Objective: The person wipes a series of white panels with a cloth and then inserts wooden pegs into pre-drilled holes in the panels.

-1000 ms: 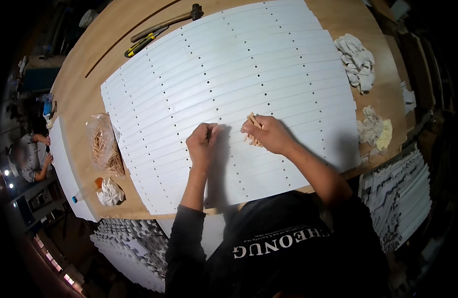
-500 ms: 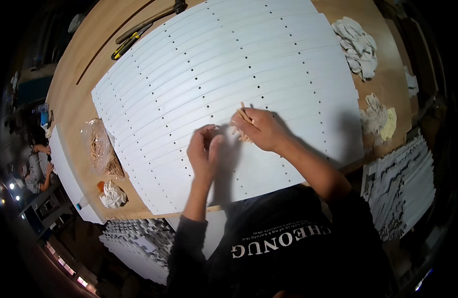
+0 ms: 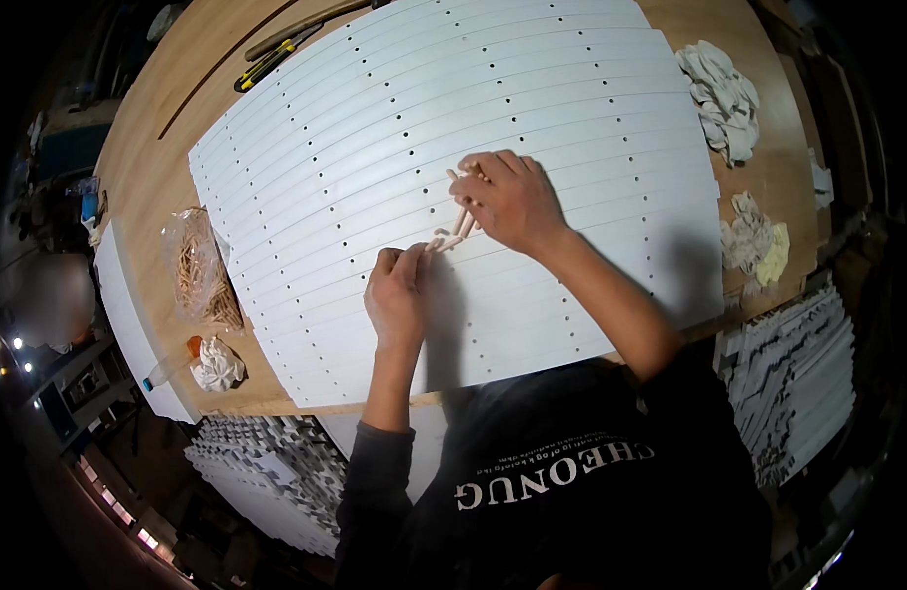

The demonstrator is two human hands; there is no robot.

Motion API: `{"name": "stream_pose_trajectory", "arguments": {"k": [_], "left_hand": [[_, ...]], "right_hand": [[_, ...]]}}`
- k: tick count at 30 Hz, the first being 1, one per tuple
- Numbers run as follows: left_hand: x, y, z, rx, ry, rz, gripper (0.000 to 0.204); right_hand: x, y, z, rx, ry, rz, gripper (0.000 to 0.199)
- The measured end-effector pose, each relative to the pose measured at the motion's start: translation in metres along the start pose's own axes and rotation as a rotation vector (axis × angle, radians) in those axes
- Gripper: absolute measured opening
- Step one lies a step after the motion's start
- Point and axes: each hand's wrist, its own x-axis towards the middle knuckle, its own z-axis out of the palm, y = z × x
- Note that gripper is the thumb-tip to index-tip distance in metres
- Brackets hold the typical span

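While both hands work over the white boards [image 3: 552, 120], the R hand [image 3: 512, 204] is curled around a small bunch of wooden pegs [image 3: 462, 222], ends poking out below the fingers & toward the L. L hand [image 3: 395, 300] is lower & to the L, thumb + fingertips pinched on the near end of the pegs, other fingers folded in. Pegs sit between the two hands, above approx. the middle of the boards. Boards lie side by side on the wood table [image 3: 144, 197], w/ rows of small dark holes.

L side of table: clear plastic bag [image 3: 200, 273] full of more pegs, just beside the boards; crumpled white cloth [image 3: 218, 365] near it. Top L: yellow/black utility knife [image 3: 269, 67], next to a wooden handle [image 3: 301, 32], far end cut off by frame edge. R side: white rag [image 3: 725, 103], then a dirty rag [image 3: 745, 234] touching a pale yellow cloth [image 3: 774, 256]. Stacked white boards [image 3: 792, 379] below table edge, lower R.
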Motion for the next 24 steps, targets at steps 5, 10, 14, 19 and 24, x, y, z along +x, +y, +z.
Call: {"name": "stream_pose_trajectory", "arguments": {"k": [5, 10, 14, 19, 24], "left_hand": [[0.005, 0.0, -0.01, 0.157, -0.226, 0.17, 0.014], [0.021, 0.008, -0.012, 0.283, -0.338, 0.285, 0.02], [0.037, 0.012, -0.02, 0.314, -0.448, 0.411, 0.016], [0.043, 0.018, -0.012, 0.399, -0.514, 0.522, 0.011], [0.041, 0.034, 0.003, 0.571, -0.616, 0.505, 0.012]], "right_hand": [[0.008, 0.007, -0.008, 0.251, 0.02, 0.11, 0.019], [0.005, 0.008, -0.033, 0.587, -0.03, 0.397, 0.026], [-0.014, 0.012, -0.052, 0.706, -0.061, 0.55, 0.021], [-0.053, 0.002, -0.079, 0.693, -0.285, 0.71, 0.023], [-0.101, -0.007, -0.062, 0.56, -0.312, 0.591, 0.035]]}}
